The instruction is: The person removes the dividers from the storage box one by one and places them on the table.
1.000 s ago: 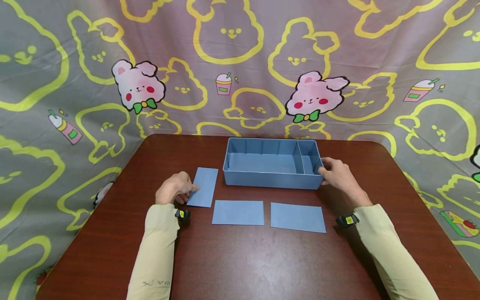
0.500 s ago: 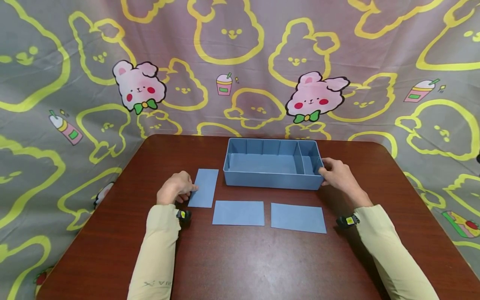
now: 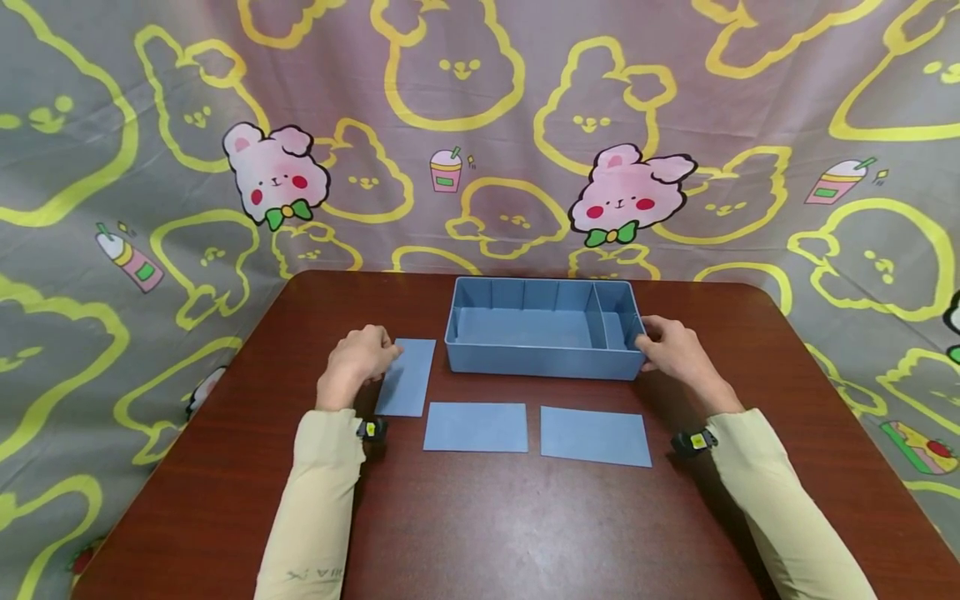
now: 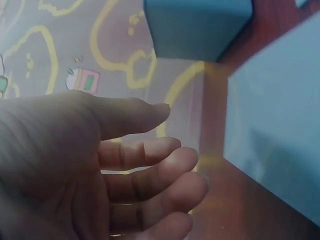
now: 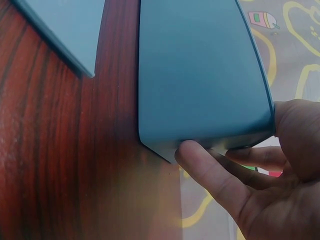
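A long blue-grey box [image 3: 543, 361] without a lid stands at the table's far side, one inner wall marking off a narrow section at its right. My right hand [image 3: 677, 357] grips the box's right end, thumb over the rim and fingers along the outer wall, as the right wrist view shows. My left hand [image 3: 363, 357] is over the left edge of a flat blue-grey panel [image 3: 412, 382] lying on the table. In the left wrist view its fingers [image 4: 150, 150] are loosely bent, with nothing between them and the thumb, and the panel [image 4: 285, 100] lies beyond the fingertips.
Two more flat blue-grey panels lie side by side before the box, a left one [image 3: 476, 427] and a right one [image 3: 596, 437]. All stand on a dark reddish-brown table [image 3: 510, 525]. A cartoon-printed curtain [image 3: 495, 150] hangs right behind its far edge.
My left hand has lifted off the left panel and shifted slightly forward and right. The right hand keeps its grip on the box, and the panels and box stay in place.
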The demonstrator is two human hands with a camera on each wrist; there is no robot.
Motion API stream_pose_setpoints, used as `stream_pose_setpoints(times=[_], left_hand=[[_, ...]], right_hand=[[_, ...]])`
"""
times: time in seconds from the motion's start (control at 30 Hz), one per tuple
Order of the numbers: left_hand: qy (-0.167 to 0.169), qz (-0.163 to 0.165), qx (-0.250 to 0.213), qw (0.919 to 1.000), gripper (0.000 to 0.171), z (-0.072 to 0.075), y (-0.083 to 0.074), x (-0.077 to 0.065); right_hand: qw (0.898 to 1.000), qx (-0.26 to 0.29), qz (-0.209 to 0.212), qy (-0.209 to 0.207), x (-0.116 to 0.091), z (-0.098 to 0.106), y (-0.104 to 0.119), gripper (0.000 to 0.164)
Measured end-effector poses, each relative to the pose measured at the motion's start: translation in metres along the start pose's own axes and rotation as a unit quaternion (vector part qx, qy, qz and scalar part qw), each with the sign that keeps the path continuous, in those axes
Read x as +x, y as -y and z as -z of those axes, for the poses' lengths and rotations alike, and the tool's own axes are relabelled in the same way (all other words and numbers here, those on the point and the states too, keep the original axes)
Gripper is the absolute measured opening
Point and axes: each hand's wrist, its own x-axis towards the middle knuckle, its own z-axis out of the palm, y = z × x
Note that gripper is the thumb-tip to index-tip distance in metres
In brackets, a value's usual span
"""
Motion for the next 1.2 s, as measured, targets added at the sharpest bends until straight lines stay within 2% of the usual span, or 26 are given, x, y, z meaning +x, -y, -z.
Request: stream_pose_setpoints(times=[0.23, 0.47, 0.73, 0.97, 1.2], left_hand=[[-0.037, -0.023, 0.018, 0.9989, 0.037, 0.006, -0.022, -0.007], [-0.084, -0.055, 0.012, 0.9949, 0.031, 0.01, -0.045, -0.011], [-0.098, -0.077, 0.002, 0.9922, 0.03, 0.008, -0.063, -0.011], [-0.141, -0.117, -0.022, 0.9829, 0.029, 0.003, -0.076, -0.012], [-0.143, -0.153, -0.043, 0.9769, 0.026, -0.002, -0.094, -0.011]], right_hand=[[1.0, -0.001, 0.005, -0.003, 0.0, 0.0, 0.0, 0.052], [1.0, -0.005, -0.001, -0.001, 0.001, 0.001, -0.001, 0.054], [1.0, -0.007, -0.004, 0.0, 0.001, -0.001, -0.002, 0.055], [1.0, -0.006, -0.003, 0.0, 0.001, -0.001, -0.002, 0.055], [1.0, -0.001, 0.0, -0.001, 0.0, 0.0, -0.001, 0.054]])
